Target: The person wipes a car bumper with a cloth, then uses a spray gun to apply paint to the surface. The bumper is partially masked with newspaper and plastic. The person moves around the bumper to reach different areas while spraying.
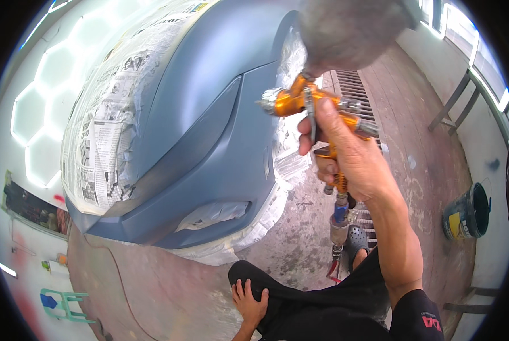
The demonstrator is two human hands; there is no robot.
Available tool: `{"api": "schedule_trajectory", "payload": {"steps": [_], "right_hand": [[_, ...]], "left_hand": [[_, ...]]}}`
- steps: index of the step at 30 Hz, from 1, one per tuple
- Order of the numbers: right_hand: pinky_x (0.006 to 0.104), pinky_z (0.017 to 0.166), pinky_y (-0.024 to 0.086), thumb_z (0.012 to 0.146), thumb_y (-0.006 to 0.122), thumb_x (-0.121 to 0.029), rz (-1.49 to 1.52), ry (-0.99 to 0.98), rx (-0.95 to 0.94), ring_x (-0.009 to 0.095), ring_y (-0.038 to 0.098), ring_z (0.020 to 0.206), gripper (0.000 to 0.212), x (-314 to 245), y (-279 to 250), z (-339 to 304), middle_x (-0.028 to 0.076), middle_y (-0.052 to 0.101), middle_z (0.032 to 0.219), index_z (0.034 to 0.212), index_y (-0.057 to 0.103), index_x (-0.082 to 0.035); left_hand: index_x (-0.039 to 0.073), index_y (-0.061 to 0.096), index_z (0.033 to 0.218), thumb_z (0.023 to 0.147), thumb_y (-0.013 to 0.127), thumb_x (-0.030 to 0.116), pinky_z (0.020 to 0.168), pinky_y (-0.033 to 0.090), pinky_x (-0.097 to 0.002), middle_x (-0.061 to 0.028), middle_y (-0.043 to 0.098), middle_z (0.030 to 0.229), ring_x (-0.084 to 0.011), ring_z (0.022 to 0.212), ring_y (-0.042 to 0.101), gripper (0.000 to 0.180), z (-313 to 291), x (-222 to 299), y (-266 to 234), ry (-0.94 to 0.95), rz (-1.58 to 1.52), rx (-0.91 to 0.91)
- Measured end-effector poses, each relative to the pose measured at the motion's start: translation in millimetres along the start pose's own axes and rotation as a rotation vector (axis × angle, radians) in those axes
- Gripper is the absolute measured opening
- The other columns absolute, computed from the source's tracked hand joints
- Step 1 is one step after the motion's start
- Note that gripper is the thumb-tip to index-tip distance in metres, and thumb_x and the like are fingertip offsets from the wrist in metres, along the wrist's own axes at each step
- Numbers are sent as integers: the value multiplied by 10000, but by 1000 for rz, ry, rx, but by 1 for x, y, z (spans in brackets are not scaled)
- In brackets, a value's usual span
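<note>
My right hand [348,145] is wrapped round the handle of an orange paint spray gun [288,102], with a finger at its trigger. The gun's silver nozzle points left toward a grey-blue car front [232,148] and stands apart from it. On top of the gun sits a grey, paint-smeared cup [351,34], partly cut off by the upper edge. A metal fitting [338,232] and a red hose hang below the handle. Lying on my knee with its fingers spread, my left hand [250,302] holds nothing.
Newspaper [104,142] and pale masking sheet [291,162] cover parts of the car. A floor grate [354,91] runs beside it. At the right stand a dark bucket [467,213] and a metal-legged bench [456,102]. A green stool [67,306] stands lower left, near a thin hose [118,270].
</note>
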State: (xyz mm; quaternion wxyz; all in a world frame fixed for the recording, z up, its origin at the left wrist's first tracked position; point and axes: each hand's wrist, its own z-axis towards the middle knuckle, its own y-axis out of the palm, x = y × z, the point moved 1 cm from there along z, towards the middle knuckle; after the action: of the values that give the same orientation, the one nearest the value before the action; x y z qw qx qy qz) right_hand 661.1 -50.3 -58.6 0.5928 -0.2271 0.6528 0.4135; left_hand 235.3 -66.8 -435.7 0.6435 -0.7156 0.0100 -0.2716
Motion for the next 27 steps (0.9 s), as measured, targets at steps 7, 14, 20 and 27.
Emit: {"api": "schedule_trajectory", "payload": {"steps": [7, 14, 20, 27], "right_hand": [[241, 464, 418, 1100, 639, -614, -125, -46, 102, 50, 463, 491, 565, 6, -14, 38, 29, 617, 782, 1028, 641, -53], [230, 473, 401, 1061, 692, -636, -8, -160, 383, 32, 447, 553, 592, 19, -54, 39, 67, 692, 895, 1103, 676, -46], [227, 484, 431, 1064, 675, -648, 71, -114, 408, 33, 461, 556, 610, 39, -83, 39, 79, 710, 922, 1120, 690, -41], [227, 471, 392, 1061, 670, -663, 42, -146, 454, 37, 456, 532, 644, 49, -101, 48, 71, 688, 899, 1133, 699, -24]], "left_hand": [[54, 584, 1539, 928, 797, 489, 1258, 280, -674, -257, 414, 1690, -525, 1583, 308, 780, -2, 6, -2, -39, 10, -17], [33, 557, 1563, 950, 782, 497, 1273, 254, -679, -276, 386, 1708, -536, 1598, 274, 801, -2, 8, -3, -54, 13, -64], [13, 527, 1593, 965, 768, 515, 1284, 224, -688, -283, 388, 1714, -535, 1606, 272, 839, -1, -6, 0, 73, 6, -76], [71, 458, 1673, 963, 743, 611, 1317, 131, -672, -170, 376, 1774, -410, 1676, 236, 936, -6, -12, -25, 336, 122, -352]]}}
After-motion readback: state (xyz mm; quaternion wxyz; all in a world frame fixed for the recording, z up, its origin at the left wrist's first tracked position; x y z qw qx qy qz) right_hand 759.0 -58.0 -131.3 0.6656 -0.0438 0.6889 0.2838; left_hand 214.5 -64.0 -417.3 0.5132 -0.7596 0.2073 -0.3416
